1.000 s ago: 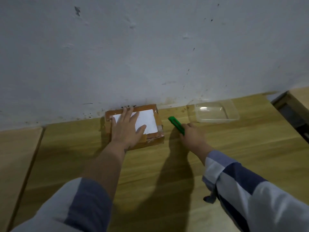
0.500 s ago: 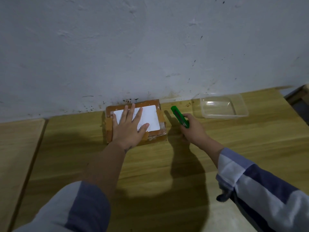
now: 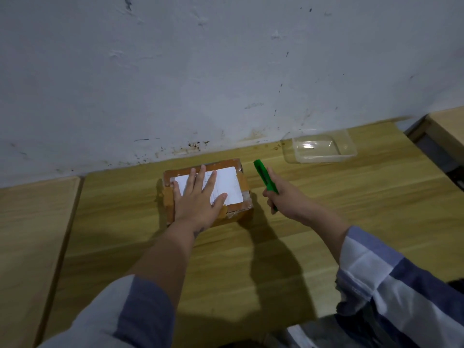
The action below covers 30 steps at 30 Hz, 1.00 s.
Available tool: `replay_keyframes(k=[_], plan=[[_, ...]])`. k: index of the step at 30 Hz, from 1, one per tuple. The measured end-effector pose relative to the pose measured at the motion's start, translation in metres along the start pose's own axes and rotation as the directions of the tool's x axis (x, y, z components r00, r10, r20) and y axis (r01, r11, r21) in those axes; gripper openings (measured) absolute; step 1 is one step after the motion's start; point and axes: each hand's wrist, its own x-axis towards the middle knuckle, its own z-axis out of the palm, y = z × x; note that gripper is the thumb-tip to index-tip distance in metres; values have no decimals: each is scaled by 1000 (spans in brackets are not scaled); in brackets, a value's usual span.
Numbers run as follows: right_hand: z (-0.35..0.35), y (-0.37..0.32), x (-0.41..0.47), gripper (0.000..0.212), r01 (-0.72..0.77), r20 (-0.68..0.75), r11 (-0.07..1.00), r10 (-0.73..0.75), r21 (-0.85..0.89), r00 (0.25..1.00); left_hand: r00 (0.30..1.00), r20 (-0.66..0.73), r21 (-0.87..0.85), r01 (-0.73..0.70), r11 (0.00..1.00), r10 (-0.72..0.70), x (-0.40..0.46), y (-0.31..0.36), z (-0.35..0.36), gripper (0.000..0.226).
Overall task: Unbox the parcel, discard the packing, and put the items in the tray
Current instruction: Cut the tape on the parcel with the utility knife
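Note:
A small brown cardboard parcel (image 3: 241, 182) with a white label and tape lies on the wooden table near the wall. My left hand (image 3: 198, 199) rests flat on its top with the fingers spread, pressing it down. Just to the parcel's right, my right hand (image 3: 283, 197) grips a green box cutter (image 3: 263, 175), whose tip points up and away toward the wall. The cutter is close to the parcel's right side but apart from it. A clear plastic tray (image 3: 321, 149) stands empty at the back right, against the wall.
The wooden table (image 3: 351, 204) meets a stained white wall (image 3: 226, 71) at the back. A second wooden surface (image 3: 30, 222) adjoins on the left across a seam. Another piece of furniture (image 3: 447, 126) and a dark gap sit at the far right.
My right hand has lifted the green cutter slightly and drawn it nearer the parcel's right side. My left hand has stayed flat on the parcel. The camera has tilted a little.

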Motion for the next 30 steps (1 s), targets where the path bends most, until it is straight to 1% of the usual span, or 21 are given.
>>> replay_keyframes(k=[4,7,9,12,21,23,25,27,28,30], plan=[[18,1,-9,58,51,-169,995,-64,-80,984,1000,5,-17,3,1000,-3,-12,-1,-1,67],[27,-4,-20,52,80,-224,966,-137,-245,965,1000,10,-27,13,1000,-12,-16,-1,-3,67],[31,-6,-25,51,71,-246,944,-156,-323,957,1000,11,-23,16,1000,-16,-16,-1,-4,67],[35,-8,-29,52,32,-252,919,-141,-393,957,1000,4,-16,16,1000,-16,-16,0,-4,68],[45,-21,-25,56,-43,-253,875,-92,-482,963,999,-5,-28,38,999,-38,-16,1,-4,67],[43,-31,-22,55,-56,-221,870,-62,-490,973,998,-10,-30,54,998,-55,-14,1,-3,67],[39,-41,-16,51,-64,-187,909,-15,-412,982,997,-19,-22,71,997,-72,-11,2,-1,67],[35,-49,-8,52,-76,-166,934,18,-349,986,996,-25,-19,91,996,-91,-8,4,0,67],[34,-51,-5,51,-70,-153,928,14,-365,988,994,-28,-20,101,995,-101,-7,5,-1,67],[34,-53,0,50,-32,-117,890,-24,-454,993,992,-31,-25,119,993,-120,-5,7,-2,67]])
